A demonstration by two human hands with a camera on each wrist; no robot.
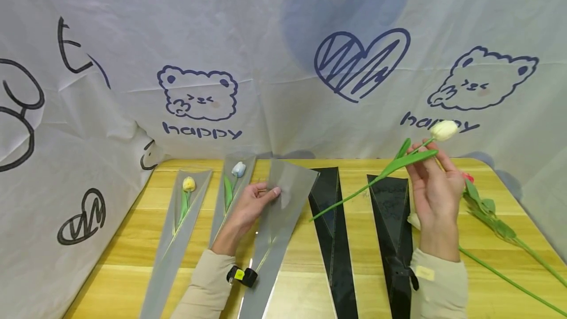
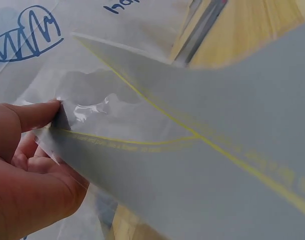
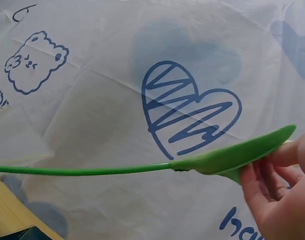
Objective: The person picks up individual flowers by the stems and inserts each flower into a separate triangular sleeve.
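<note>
Right of the sleeve point(image 1: 288, 181) my left fingers point(image 2: 40, 115) pinch, apparently steadying it, my right fingers point(image 1: 446, 159) pinch a tulip point(image 1: 444, 130).

Hands point(image 1: 436, 191) holding white tulip point(image 1: 394, 165), grey wrapper point(image 1: 283, 206)

Left hand point(image 1: 249, 208) pinching, right hand point(image 1: 436, 191) upright, palm showing, its fingers apparently curled

"What covered the walls?"
"White cloth point(image 1: 199, 14) hung there, creased, printed with bears point(image 1: 198, 93), hearts point(image 1: 341, 63) and 'happy'."
"Furniture?"
"A yellowish, wood-grained desk point(image 1: 126, 255) stood before it."
</note>
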